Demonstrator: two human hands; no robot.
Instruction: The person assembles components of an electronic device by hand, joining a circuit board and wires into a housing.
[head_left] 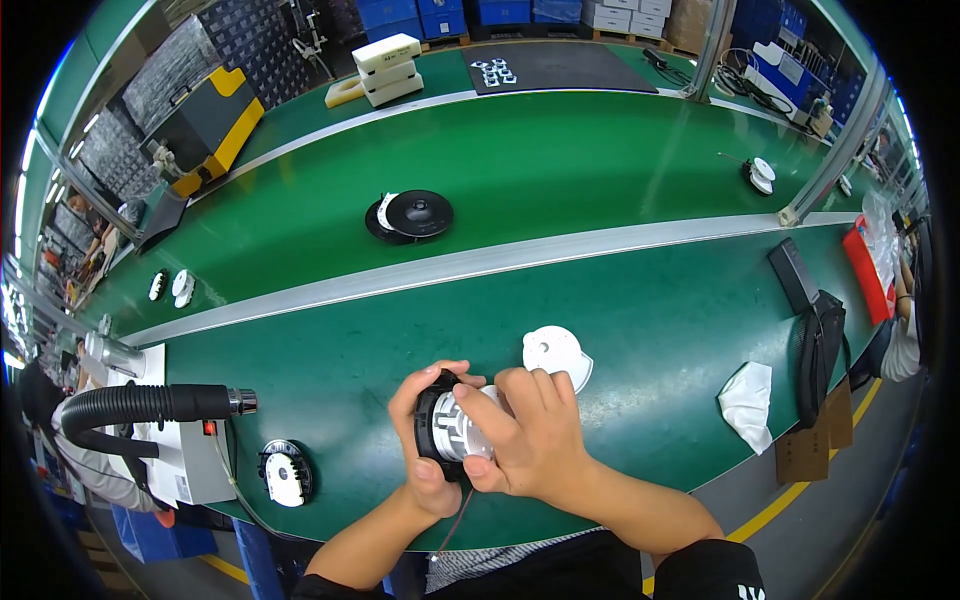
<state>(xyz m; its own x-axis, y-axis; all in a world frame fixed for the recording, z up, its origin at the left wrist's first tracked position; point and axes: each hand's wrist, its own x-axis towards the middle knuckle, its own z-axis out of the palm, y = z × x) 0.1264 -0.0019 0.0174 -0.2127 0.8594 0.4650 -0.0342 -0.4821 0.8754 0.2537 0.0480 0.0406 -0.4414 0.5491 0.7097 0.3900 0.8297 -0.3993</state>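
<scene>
Above the near edge of the green table, my left hand grips a round black housing by its rim, fingers behind and thumb in front. Closed round a white plastic part that sits against the housing's open side, my right hand presses from the right. A thin dark wire hangs below the housing. Just beyond my hands lies a flat white round cover with a small hole. To the left, a black-and-white round assembly rests on the table.
A black ribbed hose with a metal nozzle juts in from the left. On the right lie a white cloth, a black pouch and a red bin. Beyond a metal rail, a green belt carries black discs and small white parts.
</scene>
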